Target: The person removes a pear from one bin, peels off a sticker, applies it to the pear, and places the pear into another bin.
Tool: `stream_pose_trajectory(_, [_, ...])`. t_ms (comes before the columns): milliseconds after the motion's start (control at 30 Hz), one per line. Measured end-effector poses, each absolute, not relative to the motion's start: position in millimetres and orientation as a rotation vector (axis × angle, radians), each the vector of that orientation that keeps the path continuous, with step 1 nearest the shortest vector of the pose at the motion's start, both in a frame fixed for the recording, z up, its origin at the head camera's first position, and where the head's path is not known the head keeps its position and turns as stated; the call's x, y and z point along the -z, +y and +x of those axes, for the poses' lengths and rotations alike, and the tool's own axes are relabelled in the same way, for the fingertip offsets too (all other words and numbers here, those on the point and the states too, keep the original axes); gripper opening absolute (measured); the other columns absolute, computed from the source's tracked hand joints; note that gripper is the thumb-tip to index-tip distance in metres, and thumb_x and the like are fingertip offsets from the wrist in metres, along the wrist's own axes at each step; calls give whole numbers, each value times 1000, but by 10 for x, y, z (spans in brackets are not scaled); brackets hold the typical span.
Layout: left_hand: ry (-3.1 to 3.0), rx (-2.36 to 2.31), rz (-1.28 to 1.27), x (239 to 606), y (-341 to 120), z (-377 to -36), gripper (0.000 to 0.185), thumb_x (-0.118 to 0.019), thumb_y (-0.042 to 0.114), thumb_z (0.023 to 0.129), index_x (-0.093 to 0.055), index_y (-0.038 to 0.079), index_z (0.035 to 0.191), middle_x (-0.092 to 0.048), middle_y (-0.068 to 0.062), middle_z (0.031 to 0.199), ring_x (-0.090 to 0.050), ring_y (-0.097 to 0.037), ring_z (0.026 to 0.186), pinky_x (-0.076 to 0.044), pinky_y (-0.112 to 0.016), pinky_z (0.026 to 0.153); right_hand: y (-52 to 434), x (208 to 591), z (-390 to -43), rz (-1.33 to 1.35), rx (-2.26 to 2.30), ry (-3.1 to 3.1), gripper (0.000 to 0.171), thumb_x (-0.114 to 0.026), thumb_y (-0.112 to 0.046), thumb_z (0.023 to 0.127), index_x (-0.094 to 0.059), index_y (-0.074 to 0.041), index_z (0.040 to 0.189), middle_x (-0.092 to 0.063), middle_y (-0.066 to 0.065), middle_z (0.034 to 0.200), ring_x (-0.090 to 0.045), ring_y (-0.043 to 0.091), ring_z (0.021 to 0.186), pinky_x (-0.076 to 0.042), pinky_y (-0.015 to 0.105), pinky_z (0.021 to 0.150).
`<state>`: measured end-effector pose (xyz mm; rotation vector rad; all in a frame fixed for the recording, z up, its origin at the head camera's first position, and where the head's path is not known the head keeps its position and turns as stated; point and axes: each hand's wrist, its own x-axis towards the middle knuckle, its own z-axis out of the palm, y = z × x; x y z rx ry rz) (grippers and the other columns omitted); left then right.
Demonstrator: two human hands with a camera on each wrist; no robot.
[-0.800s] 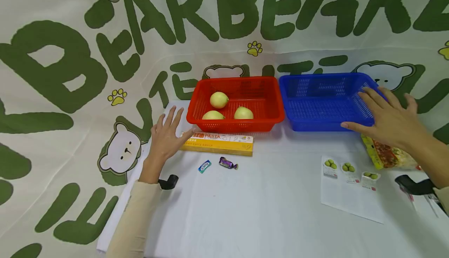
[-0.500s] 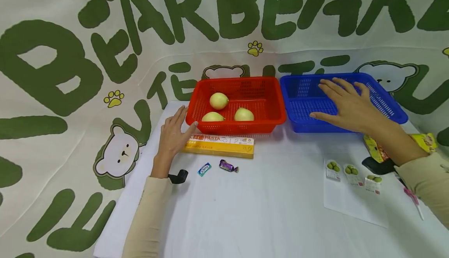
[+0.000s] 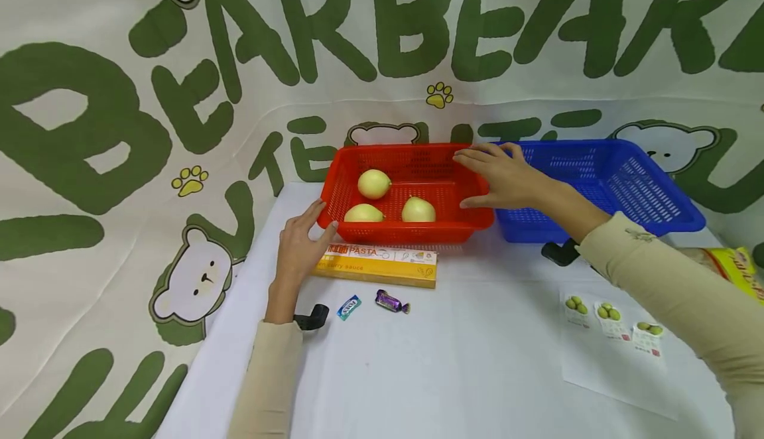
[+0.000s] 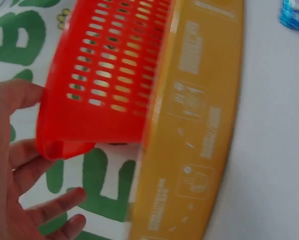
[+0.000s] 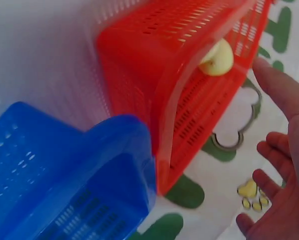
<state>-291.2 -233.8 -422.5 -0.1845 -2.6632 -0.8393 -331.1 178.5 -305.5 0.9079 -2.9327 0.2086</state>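
Note:
A red plastic basket (image 3: 400, 232) stands at the back of the white table with three yellow-green fruits inside (image 3: 374, 184) (image 3: 363, 213) (image 3: 418, 209). My left hand (image 3: 301, 237) is at its front left corner, fingers straight, thumb against the wall. In the left wrist view that hand (image 4: 19, 165) is spread open beside the red basket (image 4: 104, 75). My right hand (image 3: 498, 177) hovers flat over the basket's right rim. The right wrist view shows the right hand (image 5: 284, 150) open and clear of the red basket (image 5: 154, 75), with one fruit (image 5: 217, 59) visible.
A blue basket (image 3: 644, 187) stands right against the red one. A yellow pasta box (image 3: 382, 265) lies just in front, then a blue candy (image 3: 349, 307) and a purple candy (image 3: 390, 302). A paper sheet (image 3: 615, 353) and a snack bag (image 3: 740, 270) lie at the right.
My right hand has swept left from the blue basket's right side to the red basket's right rim. My left hand has closed in on the red basket's left corner.

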Motion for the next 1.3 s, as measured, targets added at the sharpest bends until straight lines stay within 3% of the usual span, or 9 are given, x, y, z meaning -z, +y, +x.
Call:
stream_pose_trajectory(167, [-2618, 850, -180, 4217, -2329, -2910, 61, -57, 50, 95, -52, 20, 148, -45, 6, 153, -46, -32, 127, -41, -56, 102, 1505, 3134, -3515, 1046, -176, -2982, 96, -82, -51, 77, -39, -14, 155, -39, 9, 156, -18, 35, 146, -8, 69, 111])
stream_pose_trajectory(467, [-2670, 857, -135, 4208, -2309, -2887, 64, -57, 53, 95, -47, 23, 151, -41, 7, 156, -46, -28, 129, -45, -54, 101, 1203, 3408, -3772, 1215, -48, -3009, 90, -83, -44, 78, -43, -16, 153, -43, 6, 154, -24, 31, 144, -13, 64, 111])
stream_pose_trajectory(867, [-2684, 862, -154, 4190, -2287, -2921, 64, -55, 54, 95, -46, 24, 152, -39, 8, 157, -53, -25, 112, -51, -47, 88, 1010, 3667, -3908, 1206, 100, -3084, 80, -81, -36, 82, -45, -19, 151, -47, 3, 151, -26, 30, 144, -13, 63, 111])
stream_pose_trajectory(1133, [-2685, 861, -143, 4214, -2275, -2930, 64, -56, 53, 95, -46, 24, 151, -40, 7, 156, -54, -25, 110, -52, -47, 87, 967, 3776, -3970, 1162, 72, -3081, 78, -79, -41, 82, -49, -12, 148, -52, 10, 147, -31, 33, 141, -17, 62, 109])
stream_pose_trajectory(1300, [-2683, 868, -149, 4231, -2318, -2941, 65, -55, 55, 95, -46, 24, 152, -40, 7, 157, -54, -25, 109, -52, -46, 85, 890, 3862, -3975, 1157, 6, -3007, 71, -75, -45, 82, -56, -10, 141, -62, 11, 134, -41, 33, 132, -20, 60, 106])
